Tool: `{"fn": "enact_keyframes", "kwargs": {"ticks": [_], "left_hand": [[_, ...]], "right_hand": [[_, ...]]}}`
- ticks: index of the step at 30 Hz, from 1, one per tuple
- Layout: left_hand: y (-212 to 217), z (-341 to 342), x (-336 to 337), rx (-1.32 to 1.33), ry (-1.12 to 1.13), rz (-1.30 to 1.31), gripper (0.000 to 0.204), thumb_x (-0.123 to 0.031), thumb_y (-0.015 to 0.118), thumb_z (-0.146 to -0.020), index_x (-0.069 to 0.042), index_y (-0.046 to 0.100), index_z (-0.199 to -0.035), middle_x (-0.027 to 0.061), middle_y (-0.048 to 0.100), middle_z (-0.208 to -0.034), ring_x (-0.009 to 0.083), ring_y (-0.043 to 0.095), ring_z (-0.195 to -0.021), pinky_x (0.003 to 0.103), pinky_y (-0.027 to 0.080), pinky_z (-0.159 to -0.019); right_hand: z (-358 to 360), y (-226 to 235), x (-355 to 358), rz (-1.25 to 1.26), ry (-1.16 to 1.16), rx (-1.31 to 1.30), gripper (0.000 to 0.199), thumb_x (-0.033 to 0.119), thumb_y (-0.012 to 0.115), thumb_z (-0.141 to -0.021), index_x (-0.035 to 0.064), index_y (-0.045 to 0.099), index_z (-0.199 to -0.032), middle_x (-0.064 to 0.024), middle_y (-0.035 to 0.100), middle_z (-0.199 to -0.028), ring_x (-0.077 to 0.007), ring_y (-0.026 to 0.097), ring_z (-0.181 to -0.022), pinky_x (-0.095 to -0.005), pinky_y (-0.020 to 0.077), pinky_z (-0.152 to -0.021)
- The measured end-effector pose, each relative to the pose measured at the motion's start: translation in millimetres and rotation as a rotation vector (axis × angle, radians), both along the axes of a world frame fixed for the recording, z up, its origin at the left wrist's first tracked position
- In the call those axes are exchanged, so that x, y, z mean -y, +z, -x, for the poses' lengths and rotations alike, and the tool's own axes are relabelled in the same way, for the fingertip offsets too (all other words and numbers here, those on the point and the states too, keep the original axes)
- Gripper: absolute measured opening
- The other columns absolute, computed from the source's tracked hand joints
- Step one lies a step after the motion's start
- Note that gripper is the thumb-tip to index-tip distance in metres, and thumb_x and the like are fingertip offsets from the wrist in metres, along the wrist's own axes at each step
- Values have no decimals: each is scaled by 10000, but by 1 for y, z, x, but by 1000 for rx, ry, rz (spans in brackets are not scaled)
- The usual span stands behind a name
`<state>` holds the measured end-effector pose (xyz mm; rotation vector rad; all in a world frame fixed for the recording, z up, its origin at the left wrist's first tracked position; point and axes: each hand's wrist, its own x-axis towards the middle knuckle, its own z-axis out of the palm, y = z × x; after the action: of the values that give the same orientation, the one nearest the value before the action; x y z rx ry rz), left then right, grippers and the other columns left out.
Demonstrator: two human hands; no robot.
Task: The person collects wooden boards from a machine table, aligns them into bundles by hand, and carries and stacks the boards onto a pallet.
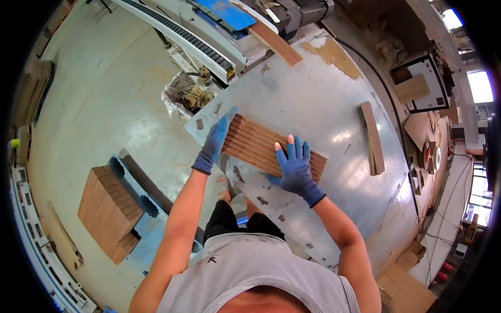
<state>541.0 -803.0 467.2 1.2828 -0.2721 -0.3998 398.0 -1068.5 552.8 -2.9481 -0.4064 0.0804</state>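
Observation:
A row of brown wooden strips (255,143), packed edge to edge, lies at the near edge of the metal table (334,208). My left hand (215,143), in a blue glove, rests flat along the strips' left end with fingers stretched. Spread over the strips toward their right end, my gloved right hand (298,167) lies on top, its thumb by the near edge. Two of its fingertips poke bare out of the glove. The undersides of the strips are hidden.
A curved wooden piece (372,138) lies farther right on the table. Sawdust (334,57) covers its far corner. Ahead stands a machine with a blue cover (227,13) and a wooden strip (276,44) jutting out. Stacked wood (109,211) sits on a blue stand (151,235) at left.

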Motion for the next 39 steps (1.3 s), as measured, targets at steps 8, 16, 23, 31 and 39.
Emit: {"fn": "enact_keyframes", "kwargs": {"ticks": [8,16,23,31,39], "left_hand": [[-1,3,5,-5,9,88,642,-425,379,-1147,49,390,-1580,141,406,-1649,225,344,-1544,349,217,-1289],[1,-4,-8,-102,90,178,584,-363,402,-1148,47,421,-1562,146,444,-1623,234,414,-1499,364,289,-1254],[62,23,60,810,292,-654,388,-187,627,-1000,23,620,-1327,232,629,-1339,413,590,-1268,479,436,-1138],[51,55,106,951,120,-1088,416,-286,614,-957,-30,646,-1283,170,627,-1260,374,494,-1324,540,301,-1202],[49,56,100,958,156,-1126,377,-269,623,-942,-36,670,-1234,151,640,-1200,362,519,-1272,532,321,-1184]], "right_hand": [[5,-7,10,-2,2,33,995,529,858,-719,77,479,-1520,-321,340,-1542,-521,351,-1412,-711,248,-1157],[6,-15,13,-77,12,67,971,494,879,-695,104,510,-1504,-312,350,-1533,-510,368,-1392,-700,257,-1153],[5,-13,13,-113,3,72,977,470,890,-694,64,506,-1495,-309,359,-1530,-517,369,-1389,-704,254,-1154],[9,-21,15,-133,13,92,1020,501,875,-713,-21,470,-1490,-332,389,-1518,-519,368,-1413,-715,245,-1155],[16,-1,27,7,23,-32,1046,532,846,-735,-7,435,-1531,-390,339,-1540,-569,351,-1400,-732,235,-1141]]}}
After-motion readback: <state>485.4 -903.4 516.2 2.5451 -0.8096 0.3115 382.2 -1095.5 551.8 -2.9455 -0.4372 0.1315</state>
